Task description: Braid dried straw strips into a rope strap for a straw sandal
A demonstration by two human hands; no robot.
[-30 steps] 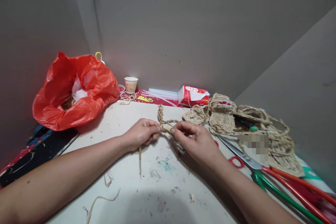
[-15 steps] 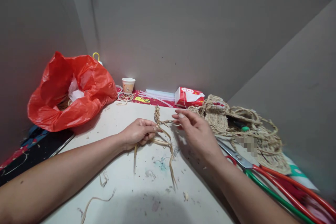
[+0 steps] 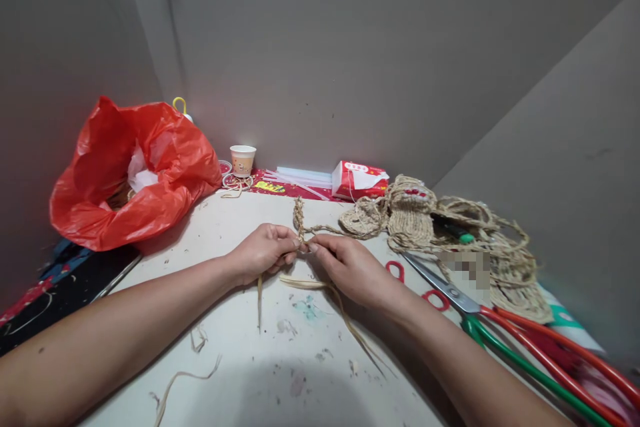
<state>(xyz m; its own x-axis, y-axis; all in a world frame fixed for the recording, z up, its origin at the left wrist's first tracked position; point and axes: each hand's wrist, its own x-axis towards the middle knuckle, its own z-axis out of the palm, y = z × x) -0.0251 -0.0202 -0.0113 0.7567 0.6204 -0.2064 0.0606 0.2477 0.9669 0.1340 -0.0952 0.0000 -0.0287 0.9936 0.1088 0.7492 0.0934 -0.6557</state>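
Note:
A short braid of tan straw-like fibre (image 3: 299,213) points away from me at the middle of the white table (image 3: 240,347). My left hand (image 3: 265,252) pinches its near end. Close against it, my right hand (image 3: 350,267) has thumb and fingers pressed together on the fibre strands at that same end. Loose strands (image 3: 345,320) trail from under the right hand toward me, and a thin strand hangs below the left. A twisted cord (image 3: 324,229) runs from the braid to the coiled straw rope piece (image 3: 365,217) at right. The fingertips partly hide the join.
An open red plastic bag (image 3: 190,153) stands at left. Along the back are a paper cup (image 3: 243,161), straws (image 3: 305,177) and a tissue pack (image 3: 357,180). Woven straw pieces (image 3: 413,220), large scissors (image 3: 465,300) and red loops (image 3: 436,300) lie at right. Fibre scraps (image 3: 185,377) litter the front.
My right hand has let go of the twisted cord and moved left and down to the braid's near end, beside my left hand. The loose strands have swung right. My left hand has barely moved.

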